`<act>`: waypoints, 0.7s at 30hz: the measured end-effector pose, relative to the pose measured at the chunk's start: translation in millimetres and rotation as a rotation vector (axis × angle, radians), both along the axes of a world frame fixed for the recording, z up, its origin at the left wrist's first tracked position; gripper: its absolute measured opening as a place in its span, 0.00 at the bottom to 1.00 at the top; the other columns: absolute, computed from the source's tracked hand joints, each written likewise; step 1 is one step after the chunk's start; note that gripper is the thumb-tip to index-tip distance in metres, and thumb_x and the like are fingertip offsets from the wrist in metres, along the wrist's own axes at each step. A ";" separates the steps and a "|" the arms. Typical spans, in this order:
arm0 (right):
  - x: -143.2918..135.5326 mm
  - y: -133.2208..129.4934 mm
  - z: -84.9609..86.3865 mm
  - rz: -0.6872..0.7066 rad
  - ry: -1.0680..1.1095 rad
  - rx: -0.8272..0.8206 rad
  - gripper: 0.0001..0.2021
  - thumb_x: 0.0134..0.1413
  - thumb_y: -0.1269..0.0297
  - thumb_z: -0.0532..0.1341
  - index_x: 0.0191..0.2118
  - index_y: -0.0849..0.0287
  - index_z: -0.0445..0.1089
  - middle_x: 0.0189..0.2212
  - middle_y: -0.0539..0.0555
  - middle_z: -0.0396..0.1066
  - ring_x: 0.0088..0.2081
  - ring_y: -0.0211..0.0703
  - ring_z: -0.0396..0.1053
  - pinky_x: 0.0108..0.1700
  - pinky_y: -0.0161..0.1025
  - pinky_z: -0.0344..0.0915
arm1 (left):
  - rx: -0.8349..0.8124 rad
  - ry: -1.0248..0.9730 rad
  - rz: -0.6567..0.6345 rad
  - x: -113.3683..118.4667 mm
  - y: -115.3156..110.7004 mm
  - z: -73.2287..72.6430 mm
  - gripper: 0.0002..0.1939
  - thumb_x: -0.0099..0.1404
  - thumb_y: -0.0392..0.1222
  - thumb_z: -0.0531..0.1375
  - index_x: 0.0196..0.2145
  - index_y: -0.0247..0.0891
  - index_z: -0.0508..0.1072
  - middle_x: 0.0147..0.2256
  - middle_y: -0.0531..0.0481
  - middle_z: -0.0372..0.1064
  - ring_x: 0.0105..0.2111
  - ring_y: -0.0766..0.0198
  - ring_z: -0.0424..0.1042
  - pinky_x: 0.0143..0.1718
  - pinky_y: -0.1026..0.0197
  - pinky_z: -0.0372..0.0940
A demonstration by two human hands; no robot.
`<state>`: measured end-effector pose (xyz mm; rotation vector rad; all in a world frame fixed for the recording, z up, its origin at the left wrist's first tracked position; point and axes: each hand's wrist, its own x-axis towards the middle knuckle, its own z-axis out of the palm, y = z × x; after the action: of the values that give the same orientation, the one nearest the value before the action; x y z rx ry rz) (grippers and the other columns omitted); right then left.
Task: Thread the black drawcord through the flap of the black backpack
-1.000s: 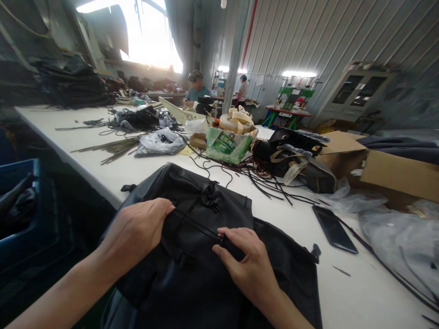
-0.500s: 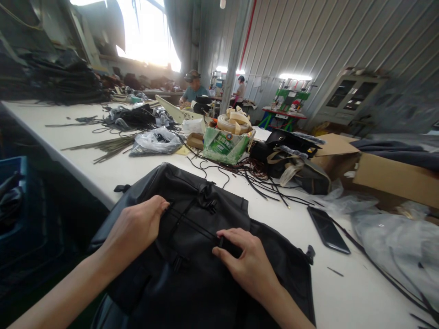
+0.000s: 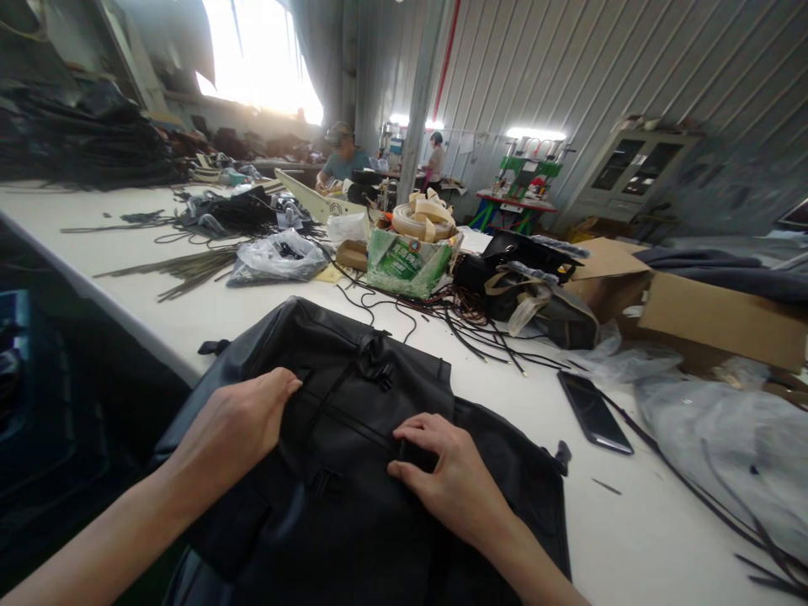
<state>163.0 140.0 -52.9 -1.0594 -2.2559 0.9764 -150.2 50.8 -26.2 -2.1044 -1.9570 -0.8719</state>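
A black leather-like bag (image 3: pixel 353 522) lies on the table in front of me, with small buckles (image 3: pixel 379 374) and straps on its upper face. A thin doubled black cord (image 3: pixel 350 421) runs across it between my two hands. My left hand (image 3: pixel 252 412) is closed in a pinch at the cord's upper left end. At the lower right end, my right hand (image 3: pixel 445 471) curls thumb and fingers about a small black piece on the bag. The dark colours blend, so the exact shape of that piece is unclear.
A phone (image 3: pixel 593 412) lies to the right, beside clear plastic bags (image 3: pixel 713 454) and a cardboard box (image 3: pixel 720 320). Behind the bag are loose cords (image 3: pixel 486 337), a green tub (image 3: pixel 407 265) with rolled strips, and a plastic bag (image 3: pixel 278 259). A person (image 3: pixel 344 160) sits farther back.
The whole view has shifted slightly, moving everything a little leftward in the picture. Both hands keep nearly the same places on the bag.
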 end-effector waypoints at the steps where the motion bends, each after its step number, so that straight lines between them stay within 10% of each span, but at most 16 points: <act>1: 0.4 0.1 0.3 0.000 0.000 -0.005 0.14 0.53 0.73 0.78 0.46 0.54 0.86 0.47 0.54 0.83 0.50 0.53 0.78 0.57 0.50 0.72 | -0.005 0.011 -0.011 0.4 1.7 3.6 0.16 0.81 0.46 0.51 0.35 0.42 0.70 0.26 0.52 0.72 0.25 0.58 0.76 0.30 0.57 0.60; 21: 1.0 -1.3 -0.1 -0.016 0.003 -0.007 0.15 0.50 0.74 0.79 0.45 0.56 0.88 0.45 0.56 0.83 0.48 0.54 0.77 0.55 0.49 0.73 | -0.064 -0.175 0.109 -1.8 -6.7 -4.3 0.16 0.80 0.53 0.52 0.36 0.45 0.71 0.30 0.50 0.79 0.29 0.56 0.79 0.32 0.58 0.64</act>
<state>164.0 138.7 -53.0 -1.0767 -2.2397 0.9797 -152.0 44.1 -30.5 -1.9925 -2.1910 -1.0152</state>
